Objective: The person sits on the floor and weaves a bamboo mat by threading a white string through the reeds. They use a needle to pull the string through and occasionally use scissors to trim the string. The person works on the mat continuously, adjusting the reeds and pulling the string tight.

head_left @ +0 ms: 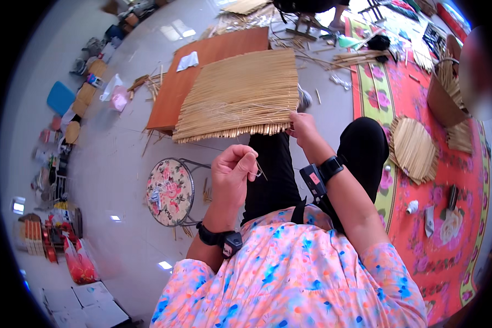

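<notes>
- A straw mat lies at the upper centre of the frame, partly over a reddish-brown worktop and reaching past its lower right edge.
- The mat is golden tan, made of many slender stalks packed closely side by side; fine darker lines between them run roughly across the frame.
- Its outline is a broad four-sided shape, with the right edge fairly straight and the left edge slanting.
- Along the lower edge, short stalk ends show as an uneven fringe, lighter and darker by turns.
- Pale loose thread strays across the lower part of the mat's surface, toward its lower right corner.
- The left hand, at the centre of the frame below the mat, has thumb and fingers pinched together on a thin strand, too small to identify.
- The right hand, right of centre, has its fingertips at the mat's lower right corner; how tightly they close there I cannot tell.
- A white cloth lies on the worktop, left of the mat.
- A round stool with a flowered seat stands left of centre.
</notes>
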Tool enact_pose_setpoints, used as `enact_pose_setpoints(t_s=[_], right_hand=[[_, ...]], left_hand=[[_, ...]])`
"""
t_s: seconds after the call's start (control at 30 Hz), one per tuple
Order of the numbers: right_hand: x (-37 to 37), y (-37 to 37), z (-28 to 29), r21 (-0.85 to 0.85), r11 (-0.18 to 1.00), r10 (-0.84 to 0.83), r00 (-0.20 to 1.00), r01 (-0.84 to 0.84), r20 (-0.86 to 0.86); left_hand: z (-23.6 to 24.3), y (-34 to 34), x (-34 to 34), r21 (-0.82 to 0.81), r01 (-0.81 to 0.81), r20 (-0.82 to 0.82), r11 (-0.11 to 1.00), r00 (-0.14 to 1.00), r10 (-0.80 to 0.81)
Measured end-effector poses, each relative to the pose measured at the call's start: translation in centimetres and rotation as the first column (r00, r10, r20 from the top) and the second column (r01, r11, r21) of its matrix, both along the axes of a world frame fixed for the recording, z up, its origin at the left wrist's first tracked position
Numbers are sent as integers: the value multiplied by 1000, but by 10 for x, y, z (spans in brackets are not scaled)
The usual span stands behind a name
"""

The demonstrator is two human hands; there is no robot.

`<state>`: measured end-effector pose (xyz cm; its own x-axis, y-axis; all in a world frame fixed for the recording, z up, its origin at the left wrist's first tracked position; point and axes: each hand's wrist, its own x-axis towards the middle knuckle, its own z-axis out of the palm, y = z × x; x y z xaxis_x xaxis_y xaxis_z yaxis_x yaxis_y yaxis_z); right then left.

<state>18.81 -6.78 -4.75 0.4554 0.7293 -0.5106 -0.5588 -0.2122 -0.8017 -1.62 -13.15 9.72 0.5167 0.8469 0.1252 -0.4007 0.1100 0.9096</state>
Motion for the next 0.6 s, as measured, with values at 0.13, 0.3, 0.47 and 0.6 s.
enact_pose_setpoints(t_s=[0.13, 0.3, 0.47, 0.6], right_hand=[[0, 12, 41, 88, 996, -4, 998, -1, 62], [13, 8, 88, 182, 983, -30, 999, 34, -22], [1, -16, 90, 158, 987, 36, 999, -30, -35], [-2, -45, 71, 172, 978, 120, 993, -115, -15]], left_hand=[[31, -11, -21, 61, -76, 54, 995, 996, 73], [54, -15, -20, 196, -14, 90, 980, 996, -4], [45, -2, -13, 164, -27, 116, 986, 993, 8], [25, 11, -15, 67, -28, 36, 997, 999, 25]])
